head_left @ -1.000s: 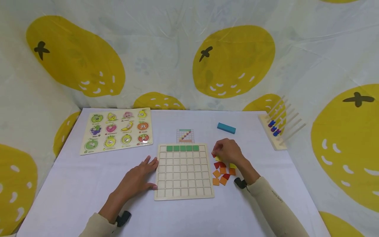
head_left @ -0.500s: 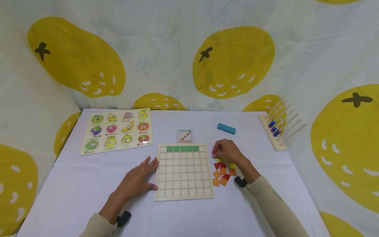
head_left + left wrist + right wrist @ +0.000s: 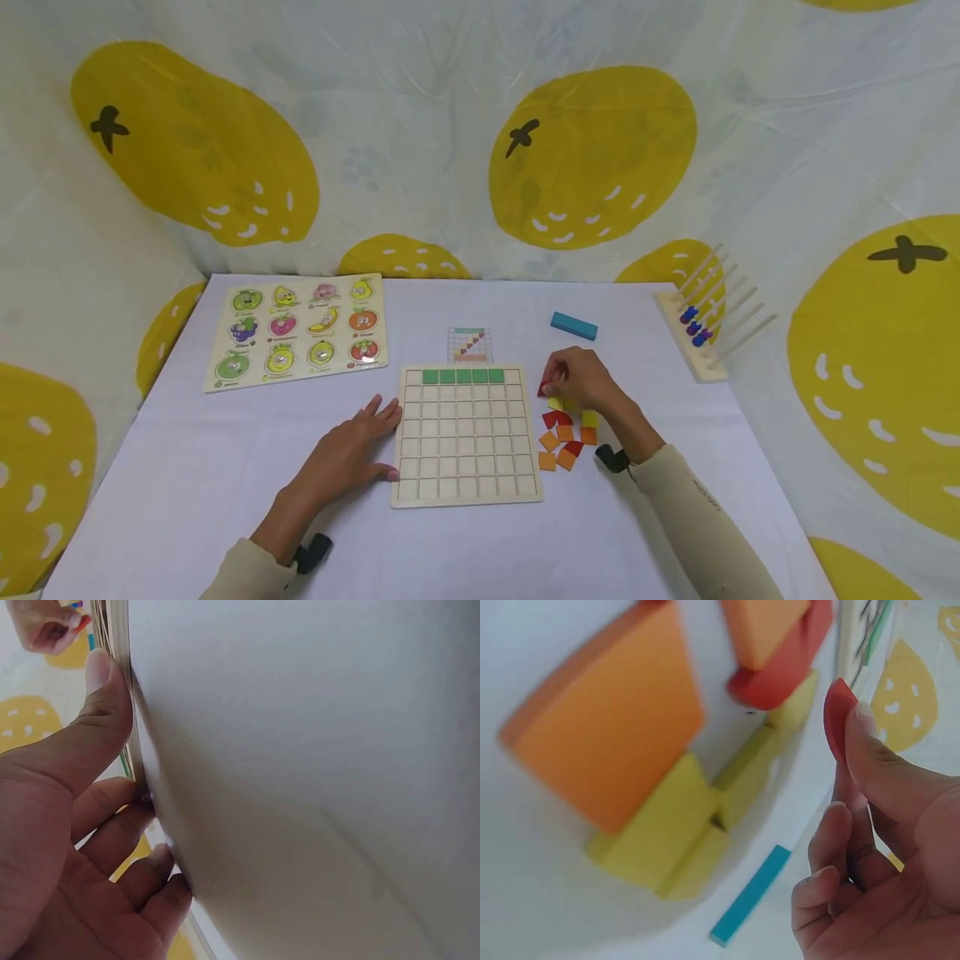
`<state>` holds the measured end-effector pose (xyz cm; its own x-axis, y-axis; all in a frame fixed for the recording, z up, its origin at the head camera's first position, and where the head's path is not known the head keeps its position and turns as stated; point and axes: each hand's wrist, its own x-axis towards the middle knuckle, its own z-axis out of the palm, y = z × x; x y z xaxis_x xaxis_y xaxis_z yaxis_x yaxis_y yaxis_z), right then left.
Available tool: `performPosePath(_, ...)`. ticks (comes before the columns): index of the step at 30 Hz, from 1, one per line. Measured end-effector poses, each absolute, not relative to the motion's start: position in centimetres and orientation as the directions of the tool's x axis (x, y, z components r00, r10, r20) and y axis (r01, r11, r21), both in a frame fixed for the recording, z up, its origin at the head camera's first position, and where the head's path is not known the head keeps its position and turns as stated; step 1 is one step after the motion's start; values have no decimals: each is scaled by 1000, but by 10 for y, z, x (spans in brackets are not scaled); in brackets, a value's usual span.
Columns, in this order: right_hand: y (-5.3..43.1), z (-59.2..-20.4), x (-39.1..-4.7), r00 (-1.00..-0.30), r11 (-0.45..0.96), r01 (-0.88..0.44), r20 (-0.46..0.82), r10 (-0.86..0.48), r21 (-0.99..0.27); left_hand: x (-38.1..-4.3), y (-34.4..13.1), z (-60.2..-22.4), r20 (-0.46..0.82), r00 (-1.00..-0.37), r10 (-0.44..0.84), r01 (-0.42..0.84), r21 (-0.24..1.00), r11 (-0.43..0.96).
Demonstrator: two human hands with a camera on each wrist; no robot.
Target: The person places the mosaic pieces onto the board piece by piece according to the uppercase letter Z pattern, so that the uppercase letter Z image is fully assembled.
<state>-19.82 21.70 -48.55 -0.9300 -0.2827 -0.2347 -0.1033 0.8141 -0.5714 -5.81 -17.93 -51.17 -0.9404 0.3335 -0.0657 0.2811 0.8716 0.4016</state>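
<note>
A wooden grid board (image 3: 468, 437) lies on the white table, with a row of green square tiles (image 3: 463, 377) set in its top row. My left hand (image 3: 348, 450) touches the board's left edge with fingers spread; in the left wrist view the thumb (image 3: 105, 712) lies along that edge. Between thumb and fingertips, my right hand (image 3: 581, 379) pinches a red curved-sided tile (image 3: 838, 720), just off the board's upper right side. Under and beside that hand lie loose yellow tiles (image 3: 589, 419), orange tiles (image 3: 547, 461) and red tiles (image 3: 573, 448).
A small printed pattern card (image 3: 469, 343) lies behind the board. At the back left is a fruit puzzle board (image 3: 300, 331). A teal bar (image 3: 573, 325) lies beyond the right hand, and a peg stand (image 3: 693, 337) with beads is at the right edge.
My right hand has risen slightly with the red tile, and more of the yellow tiles beneath it shows. The left hand stays in place on the board's edge.
</note>
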Motion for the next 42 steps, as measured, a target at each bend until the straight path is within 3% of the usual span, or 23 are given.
performPosePath(13,172,-474,-197,-902,756,-260,-128,-412,-601,-58,-178,-509,-75,-942,327,267,420,867)
performPosePath(26,142,-490,-201,-887,773,-293,-141,-440,-563,-58,-179,-511,-68,-943,327,270,421,866)
performPosePath(42,141,-490,-196,-898,787,-281,-138,-418,-549,-58,-179,-511,-64,-940,334,278,421,863)
